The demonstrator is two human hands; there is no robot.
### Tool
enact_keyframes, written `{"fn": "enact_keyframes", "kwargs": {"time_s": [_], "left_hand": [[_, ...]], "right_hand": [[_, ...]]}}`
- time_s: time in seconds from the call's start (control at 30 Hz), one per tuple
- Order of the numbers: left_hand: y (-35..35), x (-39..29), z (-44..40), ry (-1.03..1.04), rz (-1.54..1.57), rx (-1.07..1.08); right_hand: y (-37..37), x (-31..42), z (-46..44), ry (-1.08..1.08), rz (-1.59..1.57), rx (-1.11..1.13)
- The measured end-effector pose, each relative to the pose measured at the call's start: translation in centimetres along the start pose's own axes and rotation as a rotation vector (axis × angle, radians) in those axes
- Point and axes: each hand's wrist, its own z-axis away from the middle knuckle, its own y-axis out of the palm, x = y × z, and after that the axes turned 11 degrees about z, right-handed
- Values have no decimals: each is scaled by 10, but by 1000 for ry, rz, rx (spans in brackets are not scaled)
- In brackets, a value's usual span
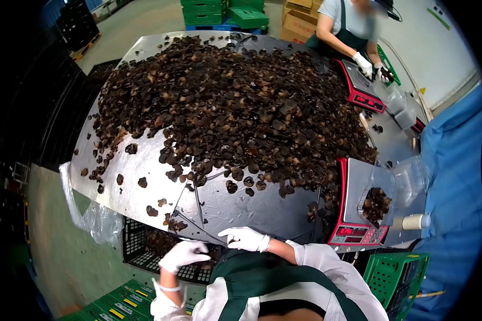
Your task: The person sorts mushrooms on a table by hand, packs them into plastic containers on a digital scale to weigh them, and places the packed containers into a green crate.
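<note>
White gloves cover both hands. My left hand (185, 257) is over the black crate (131, 241) below the table's front edge, fingers apart and curved, nothing visible in it. Just to its right, my right hand (243, 238) lies at the front edge of the metal table (241, 208), fingers loosely extended, with nothing visible in it. Beyond them spreads a large heap of dark brown mushroom pieces (225, 107). On the right, a red scale (353, 192) bears a clear tray with dark pieces (376, 205).
A co-worker (345, 27) with gloved hands is at a second red scale (359, 85), back right. Clear containers (409, 182) and a white bottle (415, 221) stand at right. Green crates (393, 278) are near the front; a plastic bag (99, 222) hangs at left.
</note>
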Motion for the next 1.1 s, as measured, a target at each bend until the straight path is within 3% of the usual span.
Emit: {"fn": "enact_keyframes", "kwargs": {"time_s": [0.03, 0.07, 0.1, 0.17, 0.23, 0.37, 0.43, 0.47, 0.5, 0.53, 0.57, 0.6, 0.63, 0.7, 0.77, 0.8, 0.9, 0.93, 1.03, 1.1], "left_hand": [[-9, 2, 16, -105, 15, -61], [-17, -3, 25, -87, 17, -191], [-22, 11, 25, 61, -7, -335], [-29, 14, 6, 118, 168, -708], [-47, -6, -22, 22, 440, -943], [-111, 24, -84, 159, 420, -1226], [-136, 49, -114, 224, 380, -1252], [-145, 61, -130, 175, 180, -1274], [-155, 63, -142, 137, -23, -1280], [-160, 41, -142, -74, -297, -1220], [-158, 28, -151, -144, -307, -1142], [-146, -3, -151, -8, -309, -1132], [-139, 4, -167, 58, -103, -1157], [-133, 30, -194, 174, 44, -1245], [-129, 43, -205, 207, 44, -1254], [-123, 20, -195, 129, 91, -1238], [-112, 40, -215, 231, 191, -1286], [-104, 16, -207, 219, 62, -1290], [-80, -17, -207, 253, 173, -1289], [-78, 17, -224, 162, 130, -1145]], "right_hand": [[-5, 1, 2, -7, 6, 11], [-15, 1, 6, -61, 64, -167], [-26, 0, 11, -120, 121, -346], [-52, -1, 26, -70, 328, -548], [-65, -18, 46, 40, 304, -680], [-65, -72, 81, 194, 106, -861], [-60, -94, 98, 381, 83, -819], [-55, -99, 103, 396, -170, -855], [-49, -103, 102, 371, -35, -921], [-51, -90, 99, 315, 129, -957], [-50, -76, 95, 290, 314, -1008], [-49, -80, 92, 281, 356, -1044], [-47, -87, 91, 269, 398, -1083], [-45, -100, 89, 229, 253, -1059], [-48, -95, 92, 302, 220, -979], [-49, -94, 94, 309, 205, -965], [-50, -92, 93, 342, 177, -940], [-49, -97, 92, 298, 224, -977], [-50, -96, 92, 373, 73, -923], [-46, -104, 92, 363, 23, -910]]}}
